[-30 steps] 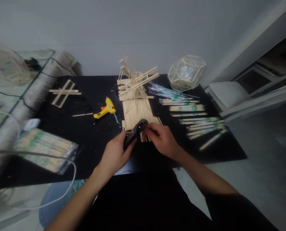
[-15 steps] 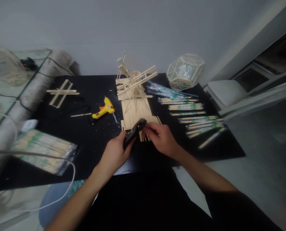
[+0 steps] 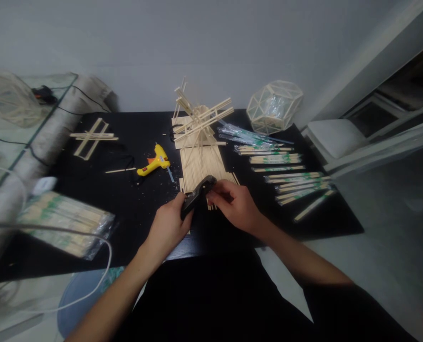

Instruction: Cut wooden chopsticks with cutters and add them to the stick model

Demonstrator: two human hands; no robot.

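A grey wall (image 3: 211,42) fills the top of the frame, and below it the black tabletop (image 3: 147,213) spans the middle from left to right. On it, at the centre, stands the model (image 3: 203,164) of pale sticks: a flat, planked front with a tangle of crossed sticks rising at its back. A clear bag (image 3: 67,222) of sticks lies at lower left, above a blue bucket (image 3: 76,297) near the bottom edge. Wrapped sticks (image 3: 276,159) lie in loose rows right of centre, and beyond them, at upper right, sits a many-sided frame (image 3: 257,111) with clear plastic showing through it.

The hands meet at the near end of the model. The left hand (image 3: 166,221) grips a black tool (image 3: 196,197) by its handles, its head tilted toward upper right. The right hand (image 3: 238,204) is curled at that head, fingertips drawn together — whether they pinch anything, I cannot tell.

A stick cross (image 3: 93,137) lies at upper left. The yellow glue gun (image 3: 154,162) rests on its side left of the model — a loose stick (image 3: 120,170) just beside it, pale crumbs (image 3: 142,194) scattered around.
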